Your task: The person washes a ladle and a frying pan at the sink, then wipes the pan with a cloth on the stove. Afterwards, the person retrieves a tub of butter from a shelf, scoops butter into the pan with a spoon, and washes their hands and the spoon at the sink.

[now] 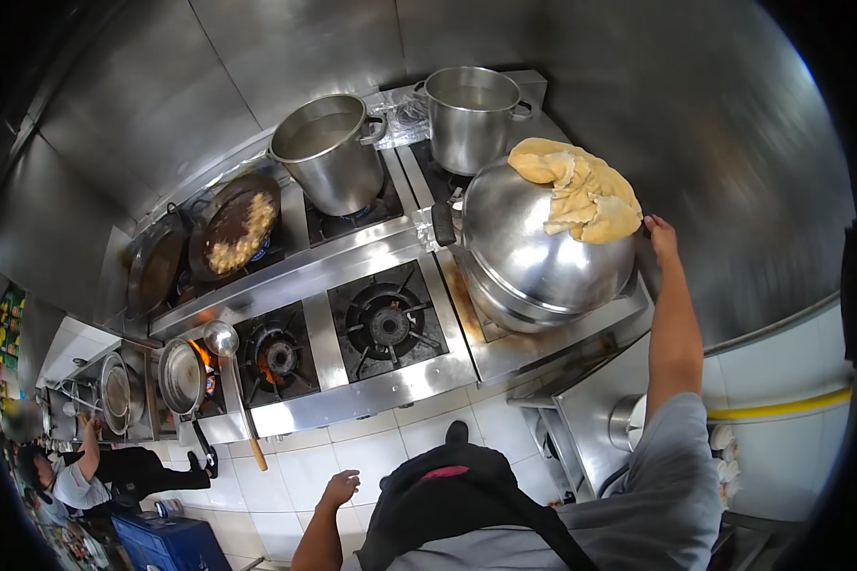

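Observation:
My right hand (pixel 662 234) reaches to the right edge of a yellow cloth (pixel 590 195), its fingertips closed at the cloth's corner. The crumpled cloth drapes over the top of a large domed steel lid (pixel 514 228). Beneath the lid is a wide steel steamer pot (pixel 514 309) on the right end of the stove; a dark handle (pixel 444 225) sticks out at its left. My left hand (pixel 341 487) hangs low over the floor in front of the stove, fingers loosely apart, holding nothing.
Two tall steel stockpots (pixel 333 176) (pixel 468 128) of liquid stand at the back. Food sits in a dark wok (pixel 238 228) at left. Flames show under a front pan (pixel 182 376), with a ladle (pixel 221 339) beside it. A co-worker (pixel 86 481) is at far left, near a blue crate (pixel 167 542).

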Demonstrator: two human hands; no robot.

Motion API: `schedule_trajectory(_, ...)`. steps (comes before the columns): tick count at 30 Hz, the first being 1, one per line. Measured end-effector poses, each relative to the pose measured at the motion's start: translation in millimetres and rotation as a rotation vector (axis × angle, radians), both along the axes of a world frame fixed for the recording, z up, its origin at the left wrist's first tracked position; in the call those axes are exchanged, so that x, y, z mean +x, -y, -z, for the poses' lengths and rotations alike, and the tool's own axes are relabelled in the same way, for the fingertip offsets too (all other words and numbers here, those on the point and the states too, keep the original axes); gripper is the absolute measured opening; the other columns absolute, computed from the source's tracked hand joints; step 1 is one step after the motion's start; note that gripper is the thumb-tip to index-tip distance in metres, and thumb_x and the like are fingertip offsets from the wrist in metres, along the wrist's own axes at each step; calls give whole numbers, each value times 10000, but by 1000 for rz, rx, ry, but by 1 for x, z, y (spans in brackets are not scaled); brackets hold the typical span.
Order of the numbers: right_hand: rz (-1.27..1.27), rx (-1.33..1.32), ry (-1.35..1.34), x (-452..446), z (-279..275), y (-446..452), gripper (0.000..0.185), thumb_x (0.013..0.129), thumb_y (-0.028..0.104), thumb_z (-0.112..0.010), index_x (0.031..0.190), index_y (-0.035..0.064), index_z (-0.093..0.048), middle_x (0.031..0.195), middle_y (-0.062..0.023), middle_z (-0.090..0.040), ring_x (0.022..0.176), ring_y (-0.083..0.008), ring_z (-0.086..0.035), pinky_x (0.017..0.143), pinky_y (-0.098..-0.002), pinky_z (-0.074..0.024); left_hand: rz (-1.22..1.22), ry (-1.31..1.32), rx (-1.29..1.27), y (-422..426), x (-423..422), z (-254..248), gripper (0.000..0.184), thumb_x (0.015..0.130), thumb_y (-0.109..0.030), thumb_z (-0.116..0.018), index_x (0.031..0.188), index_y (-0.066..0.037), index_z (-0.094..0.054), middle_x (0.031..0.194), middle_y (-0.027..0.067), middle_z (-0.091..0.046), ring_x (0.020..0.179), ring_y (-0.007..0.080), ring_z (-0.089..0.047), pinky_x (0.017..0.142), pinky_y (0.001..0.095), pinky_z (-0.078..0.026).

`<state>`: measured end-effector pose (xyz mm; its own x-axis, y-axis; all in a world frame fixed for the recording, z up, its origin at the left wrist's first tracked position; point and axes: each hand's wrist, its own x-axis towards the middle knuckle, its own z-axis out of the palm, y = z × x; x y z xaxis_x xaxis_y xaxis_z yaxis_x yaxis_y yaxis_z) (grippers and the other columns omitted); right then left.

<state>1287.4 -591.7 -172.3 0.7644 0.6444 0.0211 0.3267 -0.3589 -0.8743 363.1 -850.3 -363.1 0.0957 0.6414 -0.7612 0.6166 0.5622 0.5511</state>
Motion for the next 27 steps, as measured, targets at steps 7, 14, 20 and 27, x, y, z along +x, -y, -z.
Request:
schedule_trajectory(7, 97, -55, 86, -19, -5, 12, 513, 903, 314, -651, 1282, -24, -576, 1237, -133, -640, 1147, -218, -590, 993, -319, -417, 28, -51, 45, 16, -30, 11, 277, 896, -127, -509, 1082, 11, -660, 1105, 123, -677, 765, 205, -711, 720, 308, -563)
schedule_trajectory(14, 220, 152, 186, -42, 25, 51, 451, 962, 339, -534, 1201, -38, -601, 1126, -173, -655, 1017, -264, -609, 912, -356, -448, -174, 22, 50, 82, -83, 35, 257, 894, -122, -534, 1093, -20, -662, 955, 111, -702, 723, 177, -702, 604, 294, -551)
schedule_trajectory(20, 156, 208, 387, -233, 150, 186, 370, 1016, 294, -450, 1057, -50, -582, 986, -195, -605, 897, -326, -573, 830, -389, -452, -478, 9, -157, 153, -115, 44, 297, 932, -206, -534, 1186, -80, -621, 934, 82, -700, 740, 186, -696, 548, 317, -526)
schedule_trajectory(27, -932, -856, -389, -514, 222, 411, 339, 962, 319, -539, 1137, 42, -622, 1166, -142, -643, 1057, -313, -602, 926, -436, -453, -145, 29, -129, 242, -176, 111, 326, 946, -225, -504, 1253, -139, -572, 962, 61, -699, 759, 204, -677, 618, 391, -528)
